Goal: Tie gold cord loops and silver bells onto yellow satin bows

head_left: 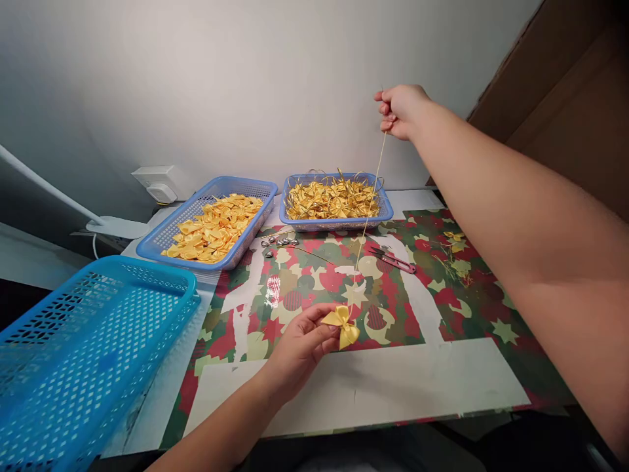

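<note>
My left hand (307,341) pinches a yellow ribbon bow (344,326) above the front part of the table. From the bow a pale yellow thread (366,226) runs taut up to my right hand (400,110), which is raised high in front of the wall. The fingers of that hand are closed, and the tip of a thin needle (382,88) shows above them. On the patterned sheet lie thread snips (393,259) with a reddish handle. Several small silver bells (285,242) are scattered near the baskets.
A blue basket (157,239) of yellow bows stands at the back left. Another basket (337,225) at the back middle holds bows with gold cord. A turquoise basket (103,360) is at the left, beside a lamp clip (118,227). Thread scraps (457,262) lie at the right.
</note>
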The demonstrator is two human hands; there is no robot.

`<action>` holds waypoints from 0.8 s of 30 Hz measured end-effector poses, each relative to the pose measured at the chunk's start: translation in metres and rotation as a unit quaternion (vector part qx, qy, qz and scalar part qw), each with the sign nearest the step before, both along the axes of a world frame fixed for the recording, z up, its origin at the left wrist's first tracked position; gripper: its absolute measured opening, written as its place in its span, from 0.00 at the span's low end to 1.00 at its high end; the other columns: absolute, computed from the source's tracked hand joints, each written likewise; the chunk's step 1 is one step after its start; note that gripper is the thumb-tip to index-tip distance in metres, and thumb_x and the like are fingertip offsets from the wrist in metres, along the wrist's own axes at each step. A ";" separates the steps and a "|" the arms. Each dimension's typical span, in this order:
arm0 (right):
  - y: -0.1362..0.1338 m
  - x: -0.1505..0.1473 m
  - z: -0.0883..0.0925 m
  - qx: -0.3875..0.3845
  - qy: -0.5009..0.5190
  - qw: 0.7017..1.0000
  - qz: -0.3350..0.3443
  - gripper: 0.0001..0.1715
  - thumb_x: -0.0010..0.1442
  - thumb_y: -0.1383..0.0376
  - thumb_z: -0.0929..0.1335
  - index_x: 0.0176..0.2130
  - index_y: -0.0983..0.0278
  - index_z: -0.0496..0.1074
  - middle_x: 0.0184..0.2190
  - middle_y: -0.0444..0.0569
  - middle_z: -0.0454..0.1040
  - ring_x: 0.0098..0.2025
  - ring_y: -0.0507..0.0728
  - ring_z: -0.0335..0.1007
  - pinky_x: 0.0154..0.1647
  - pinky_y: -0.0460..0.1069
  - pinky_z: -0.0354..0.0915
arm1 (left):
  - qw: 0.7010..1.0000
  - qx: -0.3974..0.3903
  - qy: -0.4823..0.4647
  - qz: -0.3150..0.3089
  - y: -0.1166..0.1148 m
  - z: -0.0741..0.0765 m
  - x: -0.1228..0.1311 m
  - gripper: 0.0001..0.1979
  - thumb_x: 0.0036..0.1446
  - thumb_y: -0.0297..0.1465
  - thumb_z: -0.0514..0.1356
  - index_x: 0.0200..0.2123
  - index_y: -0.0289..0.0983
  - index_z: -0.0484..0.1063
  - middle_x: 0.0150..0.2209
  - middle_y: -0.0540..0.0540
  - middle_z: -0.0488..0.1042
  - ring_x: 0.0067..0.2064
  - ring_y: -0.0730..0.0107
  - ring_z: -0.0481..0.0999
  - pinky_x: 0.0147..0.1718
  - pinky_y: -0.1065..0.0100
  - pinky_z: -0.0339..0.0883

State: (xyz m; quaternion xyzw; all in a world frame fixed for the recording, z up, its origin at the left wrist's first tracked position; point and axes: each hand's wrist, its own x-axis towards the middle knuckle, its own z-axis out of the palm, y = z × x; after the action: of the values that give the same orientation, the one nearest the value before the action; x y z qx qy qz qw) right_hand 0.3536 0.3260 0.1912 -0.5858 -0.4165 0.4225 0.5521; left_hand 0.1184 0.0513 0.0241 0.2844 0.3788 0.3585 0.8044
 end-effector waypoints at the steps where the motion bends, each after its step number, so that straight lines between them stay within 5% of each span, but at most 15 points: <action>1: -0.001 0.001 0.000 0.000 0.000 1.000 -0.001 0.18 0.67 0.77 0.55 0.30 0.65 0.62 0.16 0.36 0.52 0.16 0.43 0.37 0.19 0.41 0.42 | 1.000 -0.012 -0.017 0.003 -0.002 0.001 0.001 0.15 0.44 0.30 0.69 0.38 0.37 0.76 0.33 0.48 0.76 0.35 0.71 0.77 0.36 0.70 0.71; 13: 0.002 0.005 -0.016 -0.020 -0.001 1.000 -0.016 0.13 0.68 0.73 0.58 0.31 0.67 0.62 0.18 0.35 0.52 0.16 0.43 0.37 0.17 0.39 0.43 | 0.995 0.032 -0.076 -0.054 -0.019 0.006 -0.003 0.15 0.45 0.25 0.68 0.39 0.41 0.80 0.32 0.49 0.75 0.34 0.75 0.74 0.35 0.74 0.69; 24: 0.016 0.001 -0.032 -0.019 -0.057 0.998 0.015 0.12 0.69 0.65 0.62 0.33 0.68 0.64 0.20 0.36 0.55 0.17 0.43 0.42 0.16 0.40 0.46 | 0.999 0.023 -0.021 -0.042 -0.018 0.006 0.009 0.14 0.51 0.35 0.70 0.36 0.36 0.70 0.30 0.49 0.77 0.34 0.71 0.79 0.37 0.69 0.70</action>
State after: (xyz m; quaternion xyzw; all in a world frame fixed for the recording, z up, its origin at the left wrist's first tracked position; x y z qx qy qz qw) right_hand 0.3550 0.3415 0.1594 -0.6135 -0.4477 0.4041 0.5098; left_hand 0.1271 0.0335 0.0301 0.3111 0.3411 0.3386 0.8199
